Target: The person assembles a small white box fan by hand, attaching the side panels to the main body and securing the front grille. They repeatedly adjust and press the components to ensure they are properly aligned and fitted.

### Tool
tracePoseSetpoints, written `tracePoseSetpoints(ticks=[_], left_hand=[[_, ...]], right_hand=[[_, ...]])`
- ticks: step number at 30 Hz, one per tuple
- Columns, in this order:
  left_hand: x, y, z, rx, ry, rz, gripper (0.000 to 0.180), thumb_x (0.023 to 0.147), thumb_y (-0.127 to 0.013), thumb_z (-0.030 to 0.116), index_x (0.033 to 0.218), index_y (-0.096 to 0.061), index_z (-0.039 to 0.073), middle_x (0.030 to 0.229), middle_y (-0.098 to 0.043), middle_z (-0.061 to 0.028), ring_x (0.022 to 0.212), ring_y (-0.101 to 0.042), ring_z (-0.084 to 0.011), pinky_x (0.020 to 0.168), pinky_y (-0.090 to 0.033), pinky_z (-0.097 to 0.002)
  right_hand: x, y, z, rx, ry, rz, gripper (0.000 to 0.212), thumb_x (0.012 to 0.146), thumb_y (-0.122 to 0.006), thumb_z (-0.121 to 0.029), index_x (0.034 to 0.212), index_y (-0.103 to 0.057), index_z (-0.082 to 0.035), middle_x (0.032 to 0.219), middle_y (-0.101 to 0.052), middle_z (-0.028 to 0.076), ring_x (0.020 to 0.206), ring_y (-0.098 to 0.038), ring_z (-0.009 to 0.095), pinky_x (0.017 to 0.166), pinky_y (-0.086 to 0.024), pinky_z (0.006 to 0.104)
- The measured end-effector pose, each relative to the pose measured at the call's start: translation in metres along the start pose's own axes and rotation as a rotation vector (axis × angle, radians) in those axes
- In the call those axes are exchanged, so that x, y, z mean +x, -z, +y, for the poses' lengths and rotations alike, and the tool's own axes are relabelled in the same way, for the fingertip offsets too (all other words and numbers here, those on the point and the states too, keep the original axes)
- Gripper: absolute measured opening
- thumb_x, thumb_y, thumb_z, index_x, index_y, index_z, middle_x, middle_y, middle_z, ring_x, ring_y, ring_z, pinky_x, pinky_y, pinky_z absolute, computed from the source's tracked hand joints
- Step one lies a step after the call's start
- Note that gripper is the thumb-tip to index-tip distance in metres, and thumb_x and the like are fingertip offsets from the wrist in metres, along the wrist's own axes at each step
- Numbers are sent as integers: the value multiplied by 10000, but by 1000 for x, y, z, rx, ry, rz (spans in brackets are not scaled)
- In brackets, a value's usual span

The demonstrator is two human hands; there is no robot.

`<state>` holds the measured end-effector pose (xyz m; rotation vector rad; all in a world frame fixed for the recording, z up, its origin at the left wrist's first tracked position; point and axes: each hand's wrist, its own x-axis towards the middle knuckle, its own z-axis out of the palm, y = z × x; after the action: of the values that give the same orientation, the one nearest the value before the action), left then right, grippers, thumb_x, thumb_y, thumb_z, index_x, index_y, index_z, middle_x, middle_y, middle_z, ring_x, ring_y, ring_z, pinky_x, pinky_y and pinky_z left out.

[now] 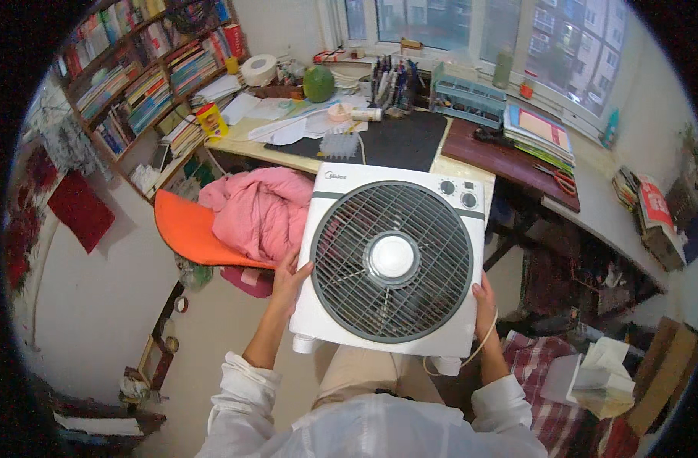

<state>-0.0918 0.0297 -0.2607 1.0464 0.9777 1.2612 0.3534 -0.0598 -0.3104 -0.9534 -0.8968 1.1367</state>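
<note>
A white box fan [393, 256] with a round dark grille and two knobs at its top right is held up in front of me, its grille toward me. My left hand [288, 284] grips its left side, thumb over the front edge and the other fingers mostly hidden behind. On the opposite side my right hand [484, 307] is closed on the casing, fingers partly out of sight. A pale power cord [480, 348] hangs in a loop by my right wrist. Two white feet stick out from the fan's lower edge.
Behind the fan stands an orange chair [182, 229] with a pink cloth [257, 210] heaped on it. The desk carries a black mat [402, 141], a green round object [318, 84], pens, papers and red-handled scissors [564, 182]. A bookshelf [127, 156] rises at left; a plaid cloth [528, 366] lies right.
</note>
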Motion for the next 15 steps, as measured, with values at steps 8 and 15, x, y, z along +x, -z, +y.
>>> tracePoseSetpoints(ticks=[8,15], left_hand=[[-26,4,-5,51,37,34,537,1044,-614,95,1549,-459,1,1479,-580,-94,1316,-552,-161,1103,-432,-302],[-47,10,-5,134,120,-7,580,1027,-671,193,1533,-465,-1,1395,-626,-104,1188,-618,-158,1014,-495,-303]], right_hand=[[5,4,-3,3,-107,74,566,1051,-581,-243,1524,-436,33,1277,-673,127,1037,-684,196,901,-554,304],[6,7,-10,-33,-137,39,467,1071,-546,-289,1409,-547,33,1204,-698,135,992,-697,201,853,-561,302]])
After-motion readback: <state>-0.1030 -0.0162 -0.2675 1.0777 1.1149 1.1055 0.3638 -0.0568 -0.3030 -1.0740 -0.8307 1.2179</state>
